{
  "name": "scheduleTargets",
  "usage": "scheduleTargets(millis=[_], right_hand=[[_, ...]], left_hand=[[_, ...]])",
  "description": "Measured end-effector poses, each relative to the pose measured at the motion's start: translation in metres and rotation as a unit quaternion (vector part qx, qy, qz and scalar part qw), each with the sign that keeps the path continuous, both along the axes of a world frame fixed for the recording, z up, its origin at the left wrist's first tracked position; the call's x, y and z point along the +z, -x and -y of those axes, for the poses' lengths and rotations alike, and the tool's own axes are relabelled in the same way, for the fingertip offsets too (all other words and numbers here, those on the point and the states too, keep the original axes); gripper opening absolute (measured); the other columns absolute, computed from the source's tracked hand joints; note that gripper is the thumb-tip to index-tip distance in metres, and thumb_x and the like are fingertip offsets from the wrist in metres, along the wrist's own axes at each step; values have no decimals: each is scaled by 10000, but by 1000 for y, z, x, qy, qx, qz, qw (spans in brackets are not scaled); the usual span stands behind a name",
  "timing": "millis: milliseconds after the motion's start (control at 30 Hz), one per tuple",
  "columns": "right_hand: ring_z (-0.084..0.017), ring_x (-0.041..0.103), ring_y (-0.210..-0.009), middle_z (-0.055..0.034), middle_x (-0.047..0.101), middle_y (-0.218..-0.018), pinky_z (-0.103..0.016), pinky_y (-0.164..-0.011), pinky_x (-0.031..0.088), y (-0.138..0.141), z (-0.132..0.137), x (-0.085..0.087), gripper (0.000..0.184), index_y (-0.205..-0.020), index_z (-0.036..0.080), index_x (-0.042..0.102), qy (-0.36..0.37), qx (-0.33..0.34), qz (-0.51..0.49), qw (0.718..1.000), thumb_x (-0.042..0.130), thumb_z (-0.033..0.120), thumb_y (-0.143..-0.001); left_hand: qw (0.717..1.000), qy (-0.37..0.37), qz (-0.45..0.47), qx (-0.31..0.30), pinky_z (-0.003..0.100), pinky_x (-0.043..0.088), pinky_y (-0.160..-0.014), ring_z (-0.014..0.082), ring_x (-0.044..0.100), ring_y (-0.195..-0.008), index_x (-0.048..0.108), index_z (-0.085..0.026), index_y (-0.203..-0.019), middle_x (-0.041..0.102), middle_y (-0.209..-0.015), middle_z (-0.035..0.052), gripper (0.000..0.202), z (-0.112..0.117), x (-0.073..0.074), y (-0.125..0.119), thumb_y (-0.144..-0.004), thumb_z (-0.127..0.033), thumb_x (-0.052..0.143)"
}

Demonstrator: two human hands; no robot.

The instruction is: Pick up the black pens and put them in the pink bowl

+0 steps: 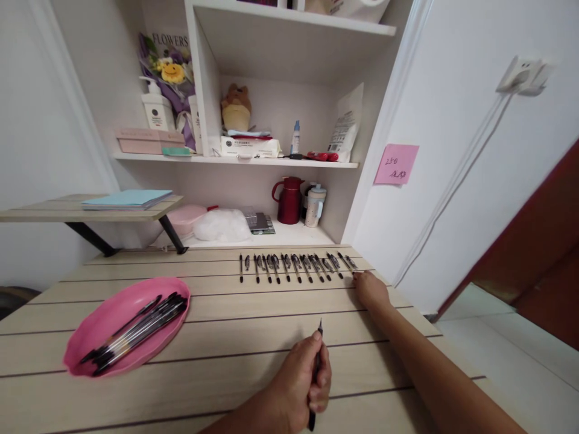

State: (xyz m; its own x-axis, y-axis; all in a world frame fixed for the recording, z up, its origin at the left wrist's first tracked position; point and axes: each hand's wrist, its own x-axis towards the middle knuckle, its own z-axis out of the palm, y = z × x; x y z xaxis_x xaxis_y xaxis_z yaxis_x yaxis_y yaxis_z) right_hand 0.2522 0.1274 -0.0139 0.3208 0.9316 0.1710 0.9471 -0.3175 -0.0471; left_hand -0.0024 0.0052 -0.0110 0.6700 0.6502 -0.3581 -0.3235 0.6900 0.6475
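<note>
Can't see the middle of the pen (pixel 321 329) in the left hand (pixel 296 375), the fingers cover it. Right hand's (pixel 371 290) fingertips are too tiny to tell if they're pinching the end pen (pixel 346 263) or just touching it. Both forearms (pixel 434 367) run off the bottom edge. The pile of pens (pixel 140 331) overlaps too much to count. Some dark thing (pixel 304 205) is mostly behind the tumbler (pixel 315 208), and a white container (pixel 357 8) gets chopped by the top edge. Small print on the pump bottle (pixel 157 114)? Unreadable lol.
</note>
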Motion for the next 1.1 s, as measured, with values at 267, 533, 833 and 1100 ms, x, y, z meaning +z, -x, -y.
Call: scheduleTargets(millis=[267,533,833,1100], right_hand=[[-204,594,-826,-114,635,-907,-261,-664,372,-18,40,-3,192,-805,161,627,19,50,3,999,444,217,-802],[-181,597,-747,-25,676,-813,-246,-618,374,-57,66,-18,170,-799,220,630,-75,-33,-117,990,487,245,-710],[-159,583,-659,-12,660,-722,-235,-569,366,-69,50,-27,140,-759,209,580,-142,-46,-196,969,546,278,-642],[-158,584,-666,-17,658,-734,-234,-574,368,-73,48,-30,159,-772,199,572,-144,-47,-208,966,551,266,-630]], left_hand=[[1000,-3,5,2,194,45,-372,30,164,-306,392,-197,-688,337,-428,-82,354,2,8,2,-770,-539,438],[999,-23,-22,7,183,63,-369,24,177,-307,406,-197,-702,353,-437,-87,351,3,11,1,-768,-538,460],[999,-29,-21,-3,191,64,-350,32,170,-303,402,-198,-681,341,-431,-80,341,3,11,1,-808,-514,399],[999,-40,-18,0,189,74,-346,34,172,-306,404,-198,-672,341,-426,-78,339,3,12,1,-808,-509,404]])
